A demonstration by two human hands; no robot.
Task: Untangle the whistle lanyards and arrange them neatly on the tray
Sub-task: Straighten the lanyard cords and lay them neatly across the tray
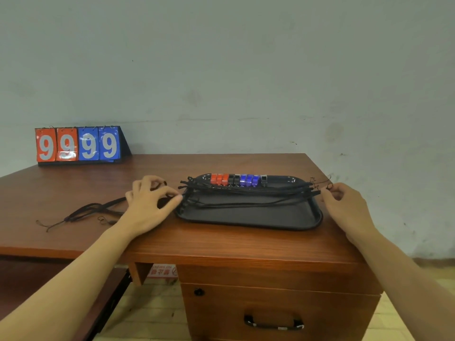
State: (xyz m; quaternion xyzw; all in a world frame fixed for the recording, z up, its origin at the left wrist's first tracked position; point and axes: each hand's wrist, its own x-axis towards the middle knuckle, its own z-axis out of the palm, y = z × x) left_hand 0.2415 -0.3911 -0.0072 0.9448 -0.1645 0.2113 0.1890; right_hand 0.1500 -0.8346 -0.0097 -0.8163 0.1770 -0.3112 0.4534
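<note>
Whistles (237, 180) line the tray's (248, 217) far rim, lanyards (246, 191) stretched across it. We see our left hand (150, 205) pinching cord at its left edge, our right hand (344, 205) pinching ends right; individual cords blur together.

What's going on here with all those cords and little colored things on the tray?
A person is sorting whistles on lanyards at a wooden desk. A row of red, black and blue whistles lines the far side of a black tray, their black cords stretched across it. The left hand pinches the cords at the tray's left edge and the right hand pinches their ends at the right. More cords lie loose on the desk to the left.
</note>
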